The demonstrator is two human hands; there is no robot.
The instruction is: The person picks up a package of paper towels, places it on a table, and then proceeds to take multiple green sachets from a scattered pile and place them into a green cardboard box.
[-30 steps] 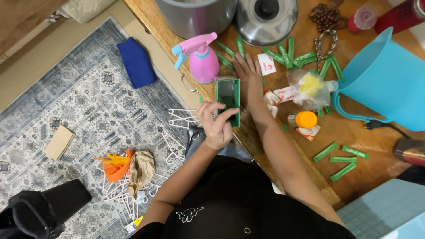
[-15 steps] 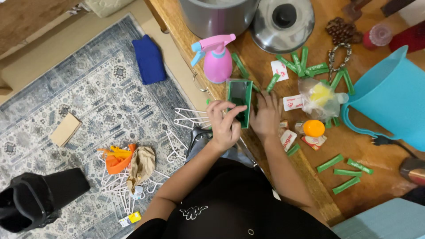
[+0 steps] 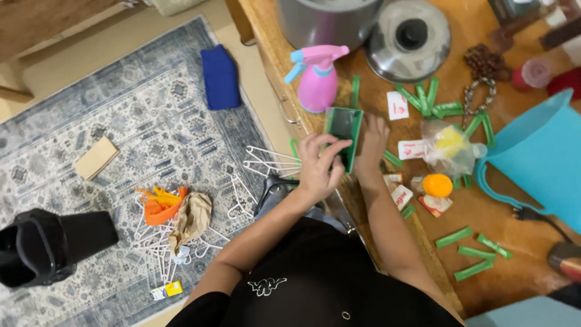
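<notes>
On the table [image 3: 484, 242], both hands now clasp the green box [image 3: 344, 134].

- pink spray bottle [image 3: 319, 85] on the wooden table [image 3: 514, 266]
- shiny pot lid [image 3: 410, 40]
- big blue jug [image 3: 538, 158]
- orange ball [image 3: 438, 184]
- white hangers [image 3: 266, 162] on the rug [image 3: 121, 139]

A small green rectangular box [image 3: 345, 134] with a dark, open inside was held at the near edge of the wooden table [image 3: 520, 242]; it was tilted, its opening turned upward; it was gripped on one side by the left hand [image 3: 319, 165] and touched on the other by the right hand [image 3: 371, 140]; it lay just below a pink spray bottle [image 3: 318, 82].
</notes>
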